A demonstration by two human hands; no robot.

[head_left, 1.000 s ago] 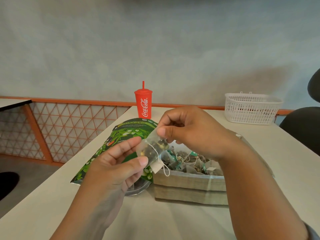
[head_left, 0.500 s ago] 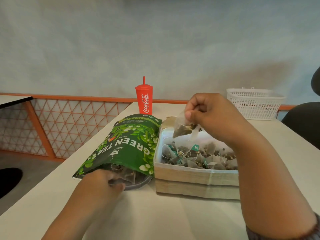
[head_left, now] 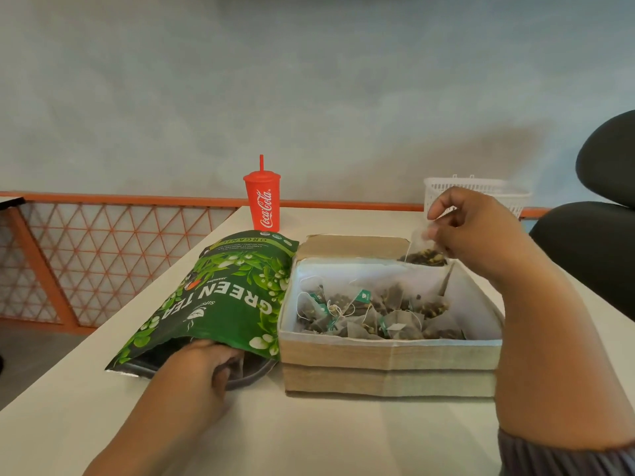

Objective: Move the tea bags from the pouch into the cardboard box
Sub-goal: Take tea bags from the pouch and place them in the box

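Head: one pouch, one cardboard box

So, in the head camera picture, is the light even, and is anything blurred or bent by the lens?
Head view: light is soft and even, no hard glare; a faint shadow lies before the cardboard box. Head view: the pouch lettering is readable, while the right hand and the tea bag it pinches look slightly soft; the wide lens enlarges the near forearms.

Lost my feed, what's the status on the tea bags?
Right hand pinches tea bag above box far corner. Left hand in pouch mouth. Nothing blocking.
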